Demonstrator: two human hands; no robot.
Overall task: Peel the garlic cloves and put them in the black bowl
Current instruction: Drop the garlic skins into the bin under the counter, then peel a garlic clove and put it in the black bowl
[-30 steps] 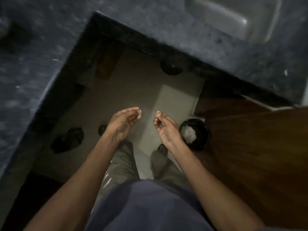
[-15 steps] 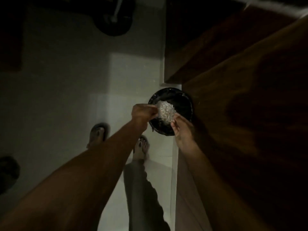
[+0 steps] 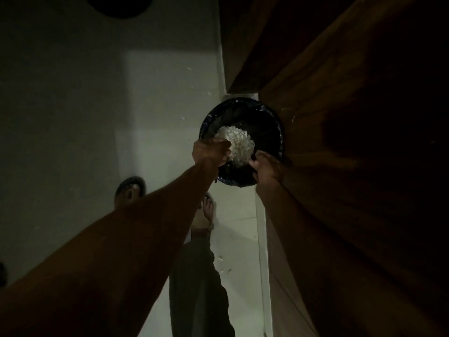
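Head view, both hands, left [image 3: 211, 152], right [image 3: 266, 166], fingers curled over black bin [image 3: 267, 122], grip unclear, no writing legible

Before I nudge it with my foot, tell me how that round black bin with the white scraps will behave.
The round black bin lined with a dark bag probably slides easily: it stands on smooth pale floor tile. It looks light, holding only a heap of papery white scraps, so it may tip. The scraps seem loose; some already lie scattered, so a jolt could spill more.
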